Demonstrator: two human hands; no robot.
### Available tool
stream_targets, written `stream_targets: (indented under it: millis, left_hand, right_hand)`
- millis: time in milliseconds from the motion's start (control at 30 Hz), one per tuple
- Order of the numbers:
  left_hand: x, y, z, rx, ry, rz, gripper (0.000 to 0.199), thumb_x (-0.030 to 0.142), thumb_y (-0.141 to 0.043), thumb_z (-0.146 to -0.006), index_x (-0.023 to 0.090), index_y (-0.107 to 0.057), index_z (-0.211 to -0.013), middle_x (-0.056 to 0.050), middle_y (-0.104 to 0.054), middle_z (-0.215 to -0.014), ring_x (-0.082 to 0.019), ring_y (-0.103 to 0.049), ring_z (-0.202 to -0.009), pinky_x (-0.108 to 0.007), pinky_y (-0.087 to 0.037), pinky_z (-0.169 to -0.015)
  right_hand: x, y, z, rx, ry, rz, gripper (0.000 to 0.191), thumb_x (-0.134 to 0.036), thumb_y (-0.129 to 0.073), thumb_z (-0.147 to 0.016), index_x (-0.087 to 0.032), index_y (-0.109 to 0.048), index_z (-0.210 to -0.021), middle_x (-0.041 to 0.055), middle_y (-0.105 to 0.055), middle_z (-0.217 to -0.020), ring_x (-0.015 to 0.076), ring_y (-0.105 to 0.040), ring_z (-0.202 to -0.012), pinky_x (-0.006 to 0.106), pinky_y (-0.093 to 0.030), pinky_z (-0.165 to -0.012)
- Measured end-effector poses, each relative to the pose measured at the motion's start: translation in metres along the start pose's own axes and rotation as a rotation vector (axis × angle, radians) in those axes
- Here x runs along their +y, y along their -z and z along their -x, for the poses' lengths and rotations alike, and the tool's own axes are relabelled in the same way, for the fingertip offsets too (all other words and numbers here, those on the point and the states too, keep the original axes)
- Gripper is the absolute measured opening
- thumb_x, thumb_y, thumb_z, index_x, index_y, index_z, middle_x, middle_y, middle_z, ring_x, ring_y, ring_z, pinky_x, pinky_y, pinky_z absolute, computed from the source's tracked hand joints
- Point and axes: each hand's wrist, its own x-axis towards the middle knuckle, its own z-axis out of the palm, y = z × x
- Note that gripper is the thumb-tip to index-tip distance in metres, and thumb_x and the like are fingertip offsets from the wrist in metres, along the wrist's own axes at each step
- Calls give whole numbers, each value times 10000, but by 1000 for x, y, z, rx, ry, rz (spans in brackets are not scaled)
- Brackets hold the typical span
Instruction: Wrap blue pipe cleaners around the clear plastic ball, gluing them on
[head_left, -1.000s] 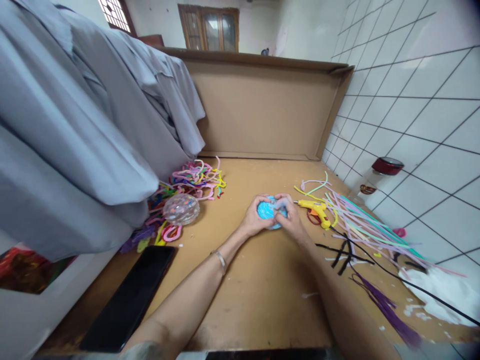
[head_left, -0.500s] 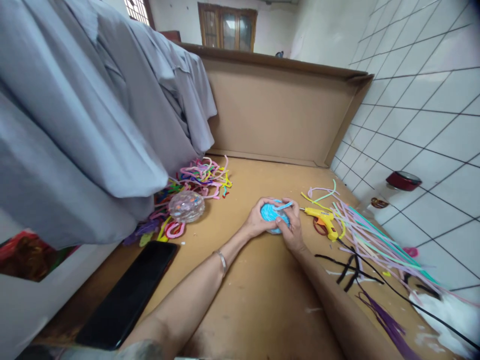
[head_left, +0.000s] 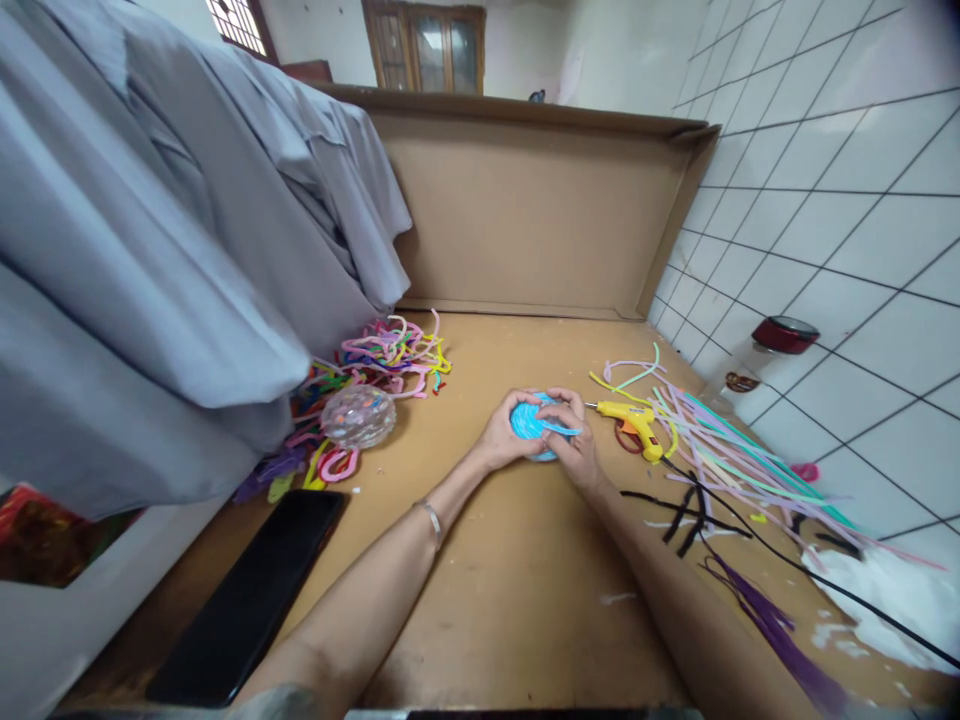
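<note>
A round blue coiled piece [head_left: 528,421] is held just above the middle of the brown table. My left hand [head_left: 504,432] wraps round its left side, with a silver bangle on that wrist. At its right side, my right hand [head_left: 576,448] has its fingers closed on the piece and on a loose light blue strand [head_left: 562,430] that sticks out to the right. The underside of the piece is hidden by the hands. A yellow glue gun [head_left: 634,425] lies close to the right of my right hand, its nozzle toward the fingers.
Tangled coloured pipe cleaners [head_left: 397,355] and a clear beaded bowl [head_left: 358,416] lie left, near a black phone [head_left: 251,598]. Long pastel strips [head_left: 739,450], black pieces, a purple tassel [head_left: 772,620] and a red-lidded jar [head_left: 784,335] are right. Cardboard [head_left: 517,210] stands behind.
The loose strand's end has swung down and toward me, and my right fingers have shifted on the piece. The whole view has moved slightly, so things sit further left.
</note>
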Motion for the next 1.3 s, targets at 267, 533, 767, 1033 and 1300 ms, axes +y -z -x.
stream_targets:
  millis: [267, 533, 767, 1033, 1300]
  left_hand:
    - [-1, 1, 0, 9, -4, -43, 588, 284, -847, -507, 178, -562, -1009, -123, -566, -1252, -278, -544, -1208, -424, -417, -1031]
    - [0, 5, 0, 1, -15, -76, 577, 317, -846, -521, 182, -565, -1006, -115, -577, -1246, -272, -550, -1204, -421, -412, -1041]
    - [-5, 6, 0, -5, -30, -73, 566, 289, -828, -524, 187, -557, -1011, -109, -569, -1241, -264, -556, -1189, -410, -423, -1019]
    - [-7, 6, 0, -20, -31, -93, 560, 265, -813, -531, 191, -553, -1021, -104, -554, -1247, -267, -547, -1192, -420, -411, -1025]
    - [-8, 6, 1, 53, -122, -288, 548, 207, -805, -544, 208, -586, -1046, -110, -481, -1276, -296, -445, -1298, -484, -361, -1090]
  right_hand:
    - [6, -4, 7, 95, 9, 20, 369, -342, -547, -803, -246, -475, -1151, 93, -473, -1235, 263, -481, -1185, 475, -405, -1022]
    - [13, -3, 7, 46, -7, 138, 446, -400, -530, -836, -234, -466, -1245, 116, -453, -1273, 284, -467, -1226, 492, -384, -1057]
    - [11, -2, 3, 7, 12, 156, 386, -353, -534, -828, -229, -511, -1193, 112, -443, -1255, 269, -464, -1226, 463, -404, -1039]
    - [7, 3, -4, -66, -9, 149, 399, -307, -545, -793, -237, -500, -1184, 90, -528, -1169, 256, -518, -1121, 454, -434, -990]
    - [10, 0, -2, -17, -4, 170, 385, -336, -526, -811, -232, -531, -1181, 98, -538, -1200, 266, -515, -1142, 461, -429, -995]
